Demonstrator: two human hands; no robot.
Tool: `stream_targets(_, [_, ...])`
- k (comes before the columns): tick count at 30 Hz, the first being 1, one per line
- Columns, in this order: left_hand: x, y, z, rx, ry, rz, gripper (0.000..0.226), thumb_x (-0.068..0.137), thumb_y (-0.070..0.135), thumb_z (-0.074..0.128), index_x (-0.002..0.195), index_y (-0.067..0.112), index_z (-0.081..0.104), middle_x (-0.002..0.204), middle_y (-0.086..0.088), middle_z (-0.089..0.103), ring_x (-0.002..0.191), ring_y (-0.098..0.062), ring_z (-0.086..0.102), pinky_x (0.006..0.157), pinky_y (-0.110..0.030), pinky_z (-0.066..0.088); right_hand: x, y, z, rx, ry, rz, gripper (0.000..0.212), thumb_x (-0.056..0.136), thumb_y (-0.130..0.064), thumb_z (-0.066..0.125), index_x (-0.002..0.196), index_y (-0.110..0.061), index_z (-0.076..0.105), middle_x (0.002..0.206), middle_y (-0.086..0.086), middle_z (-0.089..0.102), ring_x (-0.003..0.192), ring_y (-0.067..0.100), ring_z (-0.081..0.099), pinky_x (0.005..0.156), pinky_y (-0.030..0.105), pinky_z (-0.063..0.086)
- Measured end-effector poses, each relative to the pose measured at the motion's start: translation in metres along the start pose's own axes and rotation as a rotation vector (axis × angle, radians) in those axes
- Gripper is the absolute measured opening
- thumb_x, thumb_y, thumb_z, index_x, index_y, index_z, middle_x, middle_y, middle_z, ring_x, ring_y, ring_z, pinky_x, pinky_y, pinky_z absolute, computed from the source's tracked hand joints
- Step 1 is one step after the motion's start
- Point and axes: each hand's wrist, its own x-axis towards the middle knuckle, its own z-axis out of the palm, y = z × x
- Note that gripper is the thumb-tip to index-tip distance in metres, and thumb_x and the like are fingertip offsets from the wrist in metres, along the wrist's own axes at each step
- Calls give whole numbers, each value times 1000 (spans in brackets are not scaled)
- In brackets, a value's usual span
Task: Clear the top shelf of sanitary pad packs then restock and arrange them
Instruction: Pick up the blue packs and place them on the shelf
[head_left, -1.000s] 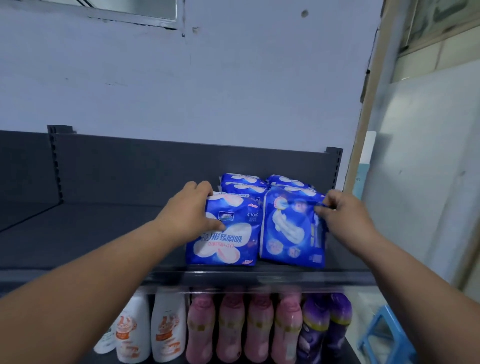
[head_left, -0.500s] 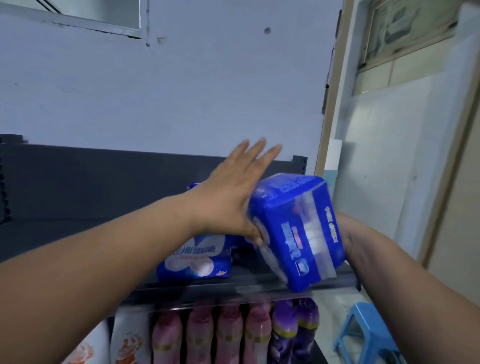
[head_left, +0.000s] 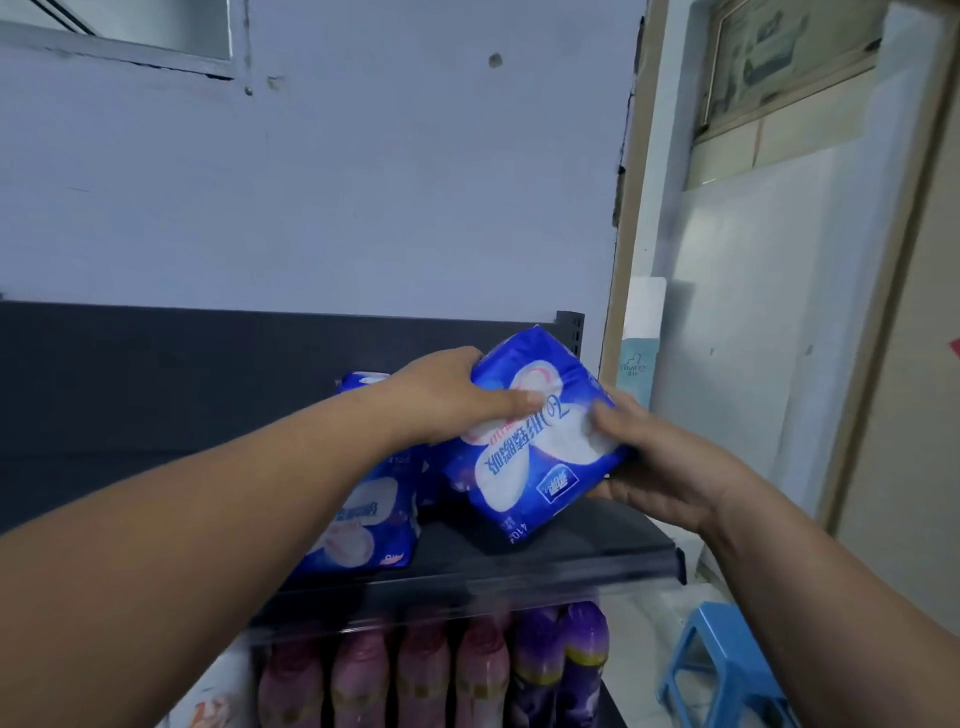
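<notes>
A person grips a blue sanitary pad pack (head_left: 530, 441) in both hands over the right end of a dark top shelf (head_left: 587, 545). The pack is tilted, its print upside down and its lower corner close to the shelf board; whether it touches cannot be told. The left hand (head_left: 447, 400) curls over the pack's upper left edge, thumb laid across the front. The right hand (head_left: 665, 467) cradles the right side from below, thumb pressed on the front. A second pack (head_left: 363, 519) stands on the shelf just left of it, partly hidden by the left forearm, with the top of a third pack (head_left: 358, 382) showing behind. On the shelf below stand pink bottles (head_left: 415, 670) and purple bottles (head_left: 561, 654). A blue stool (head_left: 727, 670) sits on the floor at right.
</notes>
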Motion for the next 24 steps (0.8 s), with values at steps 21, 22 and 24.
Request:
stream_targets(21, [-19,-79,-24,797,-166,-487,139,49,64,85,153,37,-4,161,-5,-8,146,-39,-13,115,-57,21,61,22,59,-1745,28,-123,130,66,-44,84,152,-36,-13,163,-2,-7,149,30,3,118,50,21])
stream_targets(22, [-21,-83,-23,803,-139,-482,139,50,59,87,153,36,-4,161,-6,-9,146,-40,-12,115,-57,23,64,30,56,-1752,48,-116,132,66,-46,84,152,-36,-15,163,-1,-11,150,32,-1,118,52,19])
stream_targets(24, [-24,-87,-18,816,-53,-430,125,57,50,87,152,32,7,158,-9,7,144,-40,11,109,-53,35,67,39,49,-1726,80,-81,125,70,-46,82,153,-34,-12,163,0,-6,149,34,5,117,52,22])
